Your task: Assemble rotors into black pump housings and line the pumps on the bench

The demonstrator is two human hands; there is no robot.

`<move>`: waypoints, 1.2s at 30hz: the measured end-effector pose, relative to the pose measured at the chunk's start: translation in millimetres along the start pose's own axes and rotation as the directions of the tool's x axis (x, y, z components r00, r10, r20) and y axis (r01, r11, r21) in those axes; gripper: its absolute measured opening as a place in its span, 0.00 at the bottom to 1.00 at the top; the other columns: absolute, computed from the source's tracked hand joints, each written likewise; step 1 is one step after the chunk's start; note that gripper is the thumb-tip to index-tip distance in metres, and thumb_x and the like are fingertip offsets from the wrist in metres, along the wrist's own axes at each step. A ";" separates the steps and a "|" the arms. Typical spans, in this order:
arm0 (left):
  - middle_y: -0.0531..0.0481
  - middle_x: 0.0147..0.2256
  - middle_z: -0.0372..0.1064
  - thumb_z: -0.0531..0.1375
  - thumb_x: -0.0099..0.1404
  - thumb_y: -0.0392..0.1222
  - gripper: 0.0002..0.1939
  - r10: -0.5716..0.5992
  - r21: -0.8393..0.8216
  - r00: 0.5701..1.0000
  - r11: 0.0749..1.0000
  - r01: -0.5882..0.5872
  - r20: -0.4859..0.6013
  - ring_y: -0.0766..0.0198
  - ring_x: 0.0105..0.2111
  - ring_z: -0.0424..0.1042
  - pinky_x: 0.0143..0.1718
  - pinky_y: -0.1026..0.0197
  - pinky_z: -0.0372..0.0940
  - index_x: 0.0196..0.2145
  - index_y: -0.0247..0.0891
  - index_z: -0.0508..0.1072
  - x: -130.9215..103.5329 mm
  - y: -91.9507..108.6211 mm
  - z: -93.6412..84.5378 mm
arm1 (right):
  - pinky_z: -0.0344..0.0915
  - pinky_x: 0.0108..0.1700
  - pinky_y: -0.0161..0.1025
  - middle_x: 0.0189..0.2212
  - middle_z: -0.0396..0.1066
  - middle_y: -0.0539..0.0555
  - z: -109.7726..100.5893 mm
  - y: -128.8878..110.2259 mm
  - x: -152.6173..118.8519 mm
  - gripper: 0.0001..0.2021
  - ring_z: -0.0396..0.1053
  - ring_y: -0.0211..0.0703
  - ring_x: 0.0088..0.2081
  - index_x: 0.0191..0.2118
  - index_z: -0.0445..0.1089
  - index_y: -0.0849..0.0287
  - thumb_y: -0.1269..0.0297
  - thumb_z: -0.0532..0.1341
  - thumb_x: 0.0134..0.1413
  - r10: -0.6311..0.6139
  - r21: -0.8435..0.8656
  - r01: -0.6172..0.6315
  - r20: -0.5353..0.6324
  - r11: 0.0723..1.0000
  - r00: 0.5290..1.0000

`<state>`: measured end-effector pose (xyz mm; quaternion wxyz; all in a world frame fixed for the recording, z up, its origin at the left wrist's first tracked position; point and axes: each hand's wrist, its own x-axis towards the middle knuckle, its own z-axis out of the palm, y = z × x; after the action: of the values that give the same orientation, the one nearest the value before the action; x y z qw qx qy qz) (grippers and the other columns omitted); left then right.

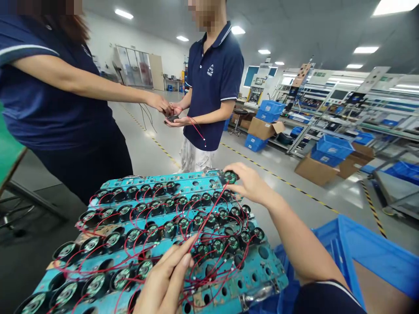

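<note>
My right hand [251, 185] grips a round black part [230, 176] with a green circuit face, at the far right corner of a turquoise tray [196, 183]. A red wire [214, 205] stretches from that part down to my left hand [165, 279], whose fingers are pinched around it above the tray's near half. Rows of similar round black parts [134, 236] sit in the tray's holes, their thin red wires looping across one another. Some holes show no part in them. The wire's end is hidden near my left fingers.
Two co-workers in navy shirts stand beyond the tray; their hands [168, 111] meet over a dark part with wires. Blue crates [376, 253] stand close at right. Cardboard boxes [316, 169], blue bins and workbenches line the room's right side.
</note>
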<state>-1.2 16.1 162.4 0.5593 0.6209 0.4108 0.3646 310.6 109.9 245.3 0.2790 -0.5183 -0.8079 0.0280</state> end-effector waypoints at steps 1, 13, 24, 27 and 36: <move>0.49 0.35 0.74 0.56 0.70 0.54 0.21 0.057 0.116 0.998 0.991 -0.060 0.029 0.58 0.35 0.72 0.41 0.60 0.69 0.57 0.50 0.74 19.0 1.9 9.9 | 0.65 0.50 0.43 0.50 0.70 0.57 -2.8 26.7 -6.9 0.19 0.70 0.46 0.46 0.54 0.68 0.56 0.57 0.66 0.59 0.081 -0.010 -0.080 0.024 0.997 0.996; 0.48 0.34 0.72 0.57 0.64 0.60 0.28 -0.244 0.028 0.931 0.969 0.246 0.272 0.65 0.25 0.65 0.28 0.62 0.59 0.51 0.34 0.74 127.7 -43.6 101.0 | 0.64 0.36 0.35 0.33 0.77 0.52 80.9 186.5 -48.6 0.19 0.73 0.42 0.31 0.51 0.73 0.59 0.61 0.69 0.53 0.370 -0.023 -0.382 0.315 0.924 0.874; 0.52 0.30 0.67 0.65 0.55 0.67 0.32 -0.332 -0.239 0.891 0.880 0.411 0.310 0.68 0.25 0.67 0.25 0.66 0.62 0.42 0.33 0.74 133.4 -50.2 121.1 | 0.66 0.49 0.41 0.47 0.76 0.59 90.6 174.5 -54.2 0.25 0.73 0.54 0.48 0.53 0.73 0.55 0.69 0.73 0.46 0.443 -0.128 -0.425 0.336 0.896 0.831; 0.52 0.29 0.68 0.68 0.51 0.68 0.34 -0.365 -0.305 0.879 0.837 0.454 0.307 0.68 0.26 0.70 0.27 0.65 0.65 0.41 0.34 0.75 134.0 -51.1 121.9 | 0.66 0.47 0.41 0.45 0.76 0.59 65.4 152.6 -66.1 0.22 0.74 0.50 0.45 0.55 0.71 0.57 0.63 0.69 0.55 0.477 -0.122 -0.462 0.283 0.878 0.832; 0.48 0.37 0.70 0.67 0.54 0.65 0.26 -0.366 -0.318 0.885 0.835 0.449 0.290 0.57 0.43 0.72 0.40 0.60 0.70 0.32 0.38 0.71 145.2 -34.4 128.6 | 0.64 0.28 0.33 0.24 0.73 0.49 30.3 100.3 -84.9 0.16 0.72 0.37 0.25 0.33 0.72 0.59 0.51 0.61 0.62 0.299 0.433 -0.581 0.560 0.690 0.773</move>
<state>170.3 99.9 113.3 0.7741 0.4356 0.3929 0.2382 404.6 91.1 150.4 0.2151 -0.5690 -0.6464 0.4606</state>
